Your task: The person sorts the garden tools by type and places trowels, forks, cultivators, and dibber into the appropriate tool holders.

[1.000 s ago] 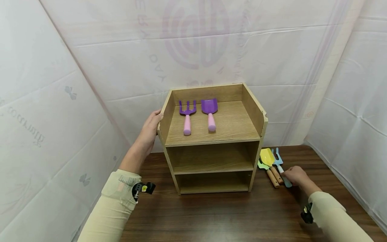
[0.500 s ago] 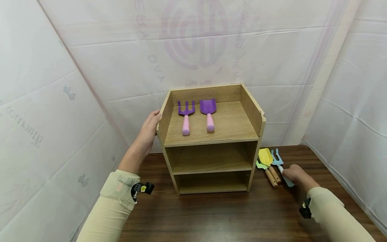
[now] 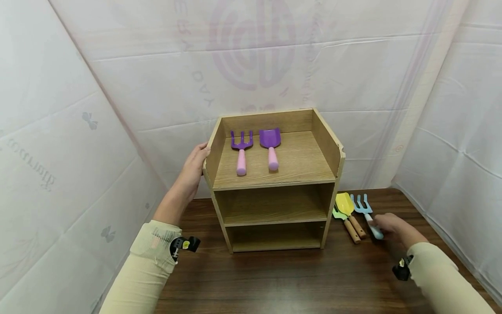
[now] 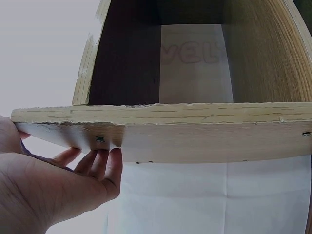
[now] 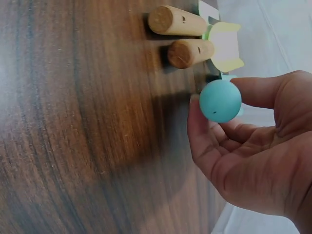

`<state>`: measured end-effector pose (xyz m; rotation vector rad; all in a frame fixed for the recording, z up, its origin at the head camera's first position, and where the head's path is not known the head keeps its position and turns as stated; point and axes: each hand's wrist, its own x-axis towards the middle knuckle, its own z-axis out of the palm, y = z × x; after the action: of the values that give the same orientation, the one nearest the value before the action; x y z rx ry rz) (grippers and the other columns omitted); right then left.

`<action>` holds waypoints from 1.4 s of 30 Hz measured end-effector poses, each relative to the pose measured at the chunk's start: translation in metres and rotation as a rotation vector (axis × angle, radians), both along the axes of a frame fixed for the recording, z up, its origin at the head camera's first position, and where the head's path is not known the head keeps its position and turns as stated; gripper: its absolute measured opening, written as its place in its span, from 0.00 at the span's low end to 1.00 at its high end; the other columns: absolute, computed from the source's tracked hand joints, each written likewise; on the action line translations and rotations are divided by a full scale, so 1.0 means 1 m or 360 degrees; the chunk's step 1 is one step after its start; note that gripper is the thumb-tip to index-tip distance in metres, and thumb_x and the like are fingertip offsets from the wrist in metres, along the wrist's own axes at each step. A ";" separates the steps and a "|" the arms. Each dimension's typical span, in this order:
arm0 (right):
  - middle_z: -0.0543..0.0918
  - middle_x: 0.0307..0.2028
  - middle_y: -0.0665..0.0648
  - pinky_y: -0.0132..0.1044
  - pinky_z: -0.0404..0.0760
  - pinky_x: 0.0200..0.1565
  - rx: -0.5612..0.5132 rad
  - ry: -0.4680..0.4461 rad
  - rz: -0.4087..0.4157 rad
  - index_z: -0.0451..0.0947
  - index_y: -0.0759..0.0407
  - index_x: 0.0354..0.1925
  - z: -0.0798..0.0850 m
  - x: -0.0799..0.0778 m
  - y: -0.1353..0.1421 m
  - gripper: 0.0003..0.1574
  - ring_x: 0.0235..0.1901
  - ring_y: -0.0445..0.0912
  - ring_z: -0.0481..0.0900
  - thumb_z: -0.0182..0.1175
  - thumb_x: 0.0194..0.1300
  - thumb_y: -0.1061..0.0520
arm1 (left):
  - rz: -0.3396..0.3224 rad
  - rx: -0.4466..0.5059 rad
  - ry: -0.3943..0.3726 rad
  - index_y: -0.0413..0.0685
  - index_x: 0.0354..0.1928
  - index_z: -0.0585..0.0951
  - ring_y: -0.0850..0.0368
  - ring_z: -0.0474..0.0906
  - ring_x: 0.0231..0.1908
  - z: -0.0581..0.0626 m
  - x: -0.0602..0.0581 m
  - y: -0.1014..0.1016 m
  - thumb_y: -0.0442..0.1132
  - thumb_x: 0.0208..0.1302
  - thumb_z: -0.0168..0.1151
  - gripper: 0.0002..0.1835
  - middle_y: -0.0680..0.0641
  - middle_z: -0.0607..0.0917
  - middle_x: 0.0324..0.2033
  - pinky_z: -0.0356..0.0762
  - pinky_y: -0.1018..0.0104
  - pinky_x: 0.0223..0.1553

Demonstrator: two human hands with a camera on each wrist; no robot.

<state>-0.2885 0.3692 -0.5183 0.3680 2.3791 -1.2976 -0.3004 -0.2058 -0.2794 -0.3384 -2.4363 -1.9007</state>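
Observation:
My left hand (image 3: 192, 168) holds the left side panel of a small wooden shelf (image 3: 274, 185); in the left wrist view its bent fingertips (image 4: 114, 158) touch the panel's outer face. At the right, my right hand (image 3: 394, 224) grips the pale blue handle of a garden hand fork (image 3: 362, 207), prongs pointing away. The right wrist view shows the handle's round end (image 5: 220, 101) between thumb and fingers. Left of the fork lie a yellow hand trowel (image 3: 345, 204) and a green garden tool (image 3: 340, 214), both wooden-handled; the green one's head is partly hidden.
On the shelf's top board lie a purple hand fork (image 3: 242, 152) and a purple hand trowel (image 3: 271, 148) with pink handles. Two lower compartments face front. White sheeting (image 3: 157, 65) stands behind and at both sides of the dark wooden table (image 3: 274, 283).
The blue hand fork, gripped by my right hand, has shifted slightly right, away from the yellow trowel, and all its prongs now show more plainly. My left hand stays on the shelf.

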 end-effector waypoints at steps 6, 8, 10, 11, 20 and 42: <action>0.88 0.37 0.55 0.37 0.89 0.42 -0.0367 -0.0125 -0.0050 0.64 0.81 0.60 0.002 0.001 0.007 0.28 0.36 0.43 0.88 0.53 0.81 0.55 | -0.0003 -0.0003 0.0009 0.51 0.83 0.59 0.47 0.64 0.70 0.000 -0.001 0.000 0.56 0.84 0.37 0.34 0.38 0.65 0.77 0.60 0.58 0.69; 0.90 0.37 0.53 0.36 0.89 0.43 -0.0451 -0.0165 -0.0054 0.65 0.80 0.60 0.003 0.002 0.009 0.27 0.37 0.42 0.89 0.52 0.82 0.54 | -0.0002 -0.0003 0.0007 0.51 0.83 0.59 0.47 0.64 0.70 0.000 -0.001 0.000 0.56 0.84 0.37 0.34 0.37 0.65 0.77 0.60 0.57 0.69; 0.91 0.37 0.51 0.34 0.89 0.44 -0.0521 -0.0192 -0.0032 0.67 0.79 0.61 0.005 0.003 0.011 0.27 0.38 0.41 0.89 0.51 0.83 0.53 | 0.0002 -0.0006 0.0005 0.51 0.84 0.59 0.46 0.64 0.70 0.000 0.000 0.000 0.56 0.84 0.37 0.34 0.38 0.65 0.77 0.60 0.57 0.70; 0.90 0.38 0.50 0.34 0.89 0.45 -0.0561 -0.0202 -0.0015 0.68 0.78 0.62 0.005 0.003 0.012 0.27 0.39 0.40 0.89 0.51 0.84 0.53 | 0.0004 -0.0006 0.0003 0.51 0.84 0.59 0.46 0.64 0.70 0.000 0.000 0.000 0.56 0.83 0.37 0.34 0.38 0.65 0.77 0.60 0.56 0.70; 0.92 0.40 0.52 0.31 0.89 0.46 -0.0840 -0.0220 -0.0038 0.82 0.62 0.51 0.006 0.009 0.023 0.18 0.40 0.41 0.89 0.51 0.86 0.51 | 0.0005 -0.0003 -0.0001 0.53 0.83 0.60 0.47 0.64 0.69 -0.002 -0.001 -0.001 0.57 0.83 0.38 0.33 0.39 0.66 0.76 0.60 0.56 0.69; 0.92 0.43 0.47 0.31 0.89 0.48 -0.1026 0.0100 0.0141 0.81 0.51 0.47 0.068 0.013 0.025 0.17 0.42 0.38 0.91 0.45 0.88 0.52 | 0.0027 -0.0004 -0.0002 0.51 0.83 0.59 0.50 0.65 0.67 0.000 0.000 0.001 0.56 0.82 0.38 0.34 0.38 0.66 0.75 0.60 0.58 0.69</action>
<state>-0.2752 0.3942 -0.4505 0.0263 1.8513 -1.9428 -0.3007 -0.2052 -0.2793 -0.3155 -2.4346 -1.8915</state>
